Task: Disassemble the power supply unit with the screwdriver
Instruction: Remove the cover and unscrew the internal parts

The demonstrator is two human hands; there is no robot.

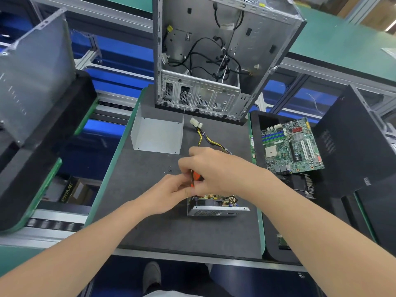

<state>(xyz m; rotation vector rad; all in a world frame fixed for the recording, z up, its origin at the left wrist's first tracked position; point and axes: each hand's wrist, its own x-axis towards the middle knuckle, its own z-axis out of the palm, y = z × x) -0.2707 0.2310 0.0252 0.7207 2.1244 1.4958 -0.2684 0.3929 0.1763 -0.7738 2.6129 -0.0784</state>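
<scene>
Head view: in the lower middle of the frame, the power supply unit (214,207) sat on the dark table (171,230) with its cover off, its circuit board and wiring exposed on top and a perforated metal side facing the camera. Just above it the two hands met. The right hand (216,170) was curled around the orange and black handle of the screwdriver (196,177), which pointed down toward the unit; the tip was hidden behind the hands. The left hand (169,194) came in from the lower left, its fingers curled and pinching the lower end of the handle.

A bundle of yellow and black cables (205,138) ran from under the right hand up to white connectors near the centre. Left of the cables lay the bent grey metal cover (158,133), apart from the unit. A few small screws (170,169) lay loose on the table just left of the hands.

At the top centre stood an open computer case (214,52) with black wires inside. To the right, a green motherboard (293,144) lay beside a black panel (353,142). A shoe (151,275) showed at the bottom edge.
</scene>
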